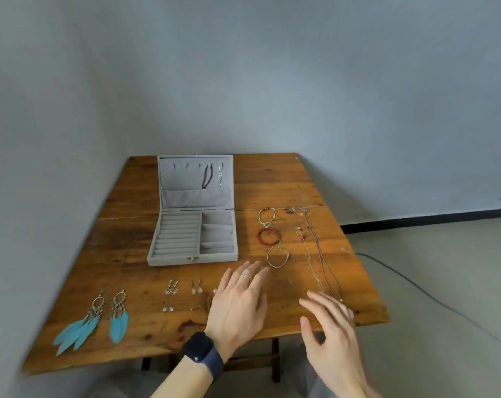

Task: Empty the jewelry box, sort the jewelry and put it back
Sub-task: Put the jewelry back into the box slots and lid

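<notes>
A grey jewelry box [192, 237] stands open on the wooden table [134, 271]; its tray compartments look bare, while a dark necklace [206, 176] and a silver chain [220, 175] hang in the lid. Two turquoise feather earrings [100, 320] lie front left, small earring pairs [183, 294] in front of the box. Right of the box lie three bracelets [268, 236] in a column and thin chain necklaces [318, 254]. My left hand [239, 303], with a ring and a dark watch, hovers flat over the table. My right hand [329, 334] hovers with spread fingers near the chains' lower ends. Neither holds anything.
The table stands in a corner of grey walls. Its right edge drops to a pale floor where a dark cable [433, 297] runs. A dark baseboard [430, 219] lines the right wall.
</notes>
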The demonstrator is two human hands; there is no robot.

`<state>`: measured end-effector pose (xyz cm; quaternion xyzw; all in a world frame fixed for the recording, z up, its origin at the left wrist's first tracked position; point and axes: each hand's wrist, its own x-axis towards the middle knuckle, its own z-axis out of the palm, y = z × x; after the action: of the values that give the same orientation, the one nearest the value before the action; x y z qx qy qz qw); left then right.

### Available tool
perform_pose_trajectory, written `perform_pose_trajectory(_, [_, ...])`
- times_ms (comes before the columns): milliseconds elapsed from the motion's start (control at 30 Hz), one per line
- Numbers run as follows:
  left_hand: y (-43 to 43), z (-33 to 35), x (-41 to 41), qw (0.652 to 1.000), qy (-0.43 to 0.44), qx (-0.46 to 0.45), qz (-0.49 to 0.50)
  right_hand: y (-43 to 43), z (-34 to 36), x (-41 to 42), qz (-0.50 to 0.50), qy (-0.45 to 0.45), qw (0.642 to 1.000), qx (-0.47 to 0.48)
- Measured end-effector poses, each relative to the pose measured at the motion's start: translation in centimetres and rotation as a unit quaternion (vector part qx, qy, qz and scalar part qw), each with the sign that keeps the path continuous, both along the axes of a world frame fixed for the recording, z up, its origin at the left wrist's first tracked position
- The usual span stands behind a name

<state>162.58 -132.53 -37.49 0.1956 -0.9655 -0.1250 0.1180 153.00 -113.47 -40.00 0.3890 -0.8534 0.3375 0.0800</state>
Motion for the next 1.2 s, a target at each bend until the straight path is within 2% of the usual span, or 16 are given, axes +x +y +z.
perform_pose_trajectory(200, [5.4,-2.5,-0.1,0.997,-0.015,-0.012,-0.07,5.2,-2.2,-0.1,-0.164,-0.047,0.985,-0.03])
perform_pose_trajectory(333, [6.6,-4.3,-0.6,0.994,-0.054,-0.047,-0.088,5.7,-1.6,-1.8,-0.21,-0.063,0.975,-0.021])
perform_pose_trajectory(433, [6.6,-5.3,-0.5,0.991,-0.074,-0.074,-0.084,4.8,-0.8,-3.2,-0.225,-0.068,0.972,0.016])
perform_pose_trajectory(633, [6.7,-5.9,-0.6,0.992,-0.074,-0.066,-0.08,2.6,0.2,-5.7,-0.219,-0.092,0.959,0.157])
perform_pose_trajectory(933, [6.6,-6.0,-0.6,0.991,-0.091,-0.064,-0.079,0.9,1.5,-7.7,-0.162,-0.116,0.945,0.259])
perform_pose_trajectory(1067, [6.7,-5.9,-0.5,0.991,-0.087,-0.065,-0.08,1.2,1.9,-8.2,-0.145,-0.139,0.96,0.197])
perform_pose_trajectory(1200, [6.6,-5.8,-0.6,0.991,-0.091,-0.056,-0.085,1.4,2.6,-9.1,-0.164,-0.281,0.943,0.063])
